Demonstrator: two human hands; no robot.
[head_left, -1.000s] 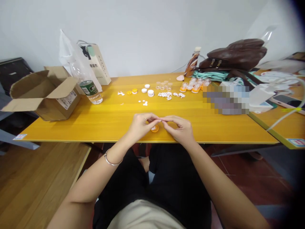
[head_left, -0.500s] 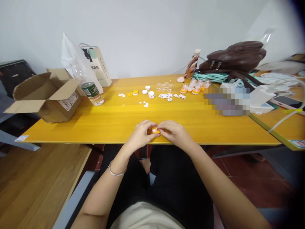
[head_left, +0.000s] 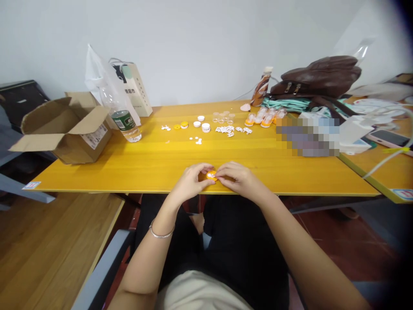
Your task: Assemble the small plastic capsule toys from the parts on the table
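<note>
Near the table's front edge, a small round orange case (head_left: 211, 175) with white parts inside sits between my two hands. My left hand (head_left: 194, 180) curls around its left side, with thumb and fingers gripping the rim. From the right, my right hand (head_left: 237, 176) reaches in with fingertips pinched together at the case's right edge, touching the white insert. Whether a tiny piece is between those fingertips is hidden. Farther back lie small white pieces (head_left: 198, 141), white round caps (head_left: 205, 127), yellow round caps (head_left: 183, 125) and white cut-out plates (head_left: 225, 129).
Clear rings (head_left: 223, 117) and several orange-and-clear assembled pieces (head_left: 265, 117) stand toward the back. An open cardboard box (head_left: 69, 133) and a water bottle (head_left: 125, 125) occupy the left. A brown bag (head_left: 318, 77), a drink bottle (head_left: 260, 87) and a phone (head_left: 392, 138) are at right.
The orange case now shows more of its face, with its white insert lying flatter. My right fingertips have shifted slightly to its right edge; my left hand keeps its grip.
</note>
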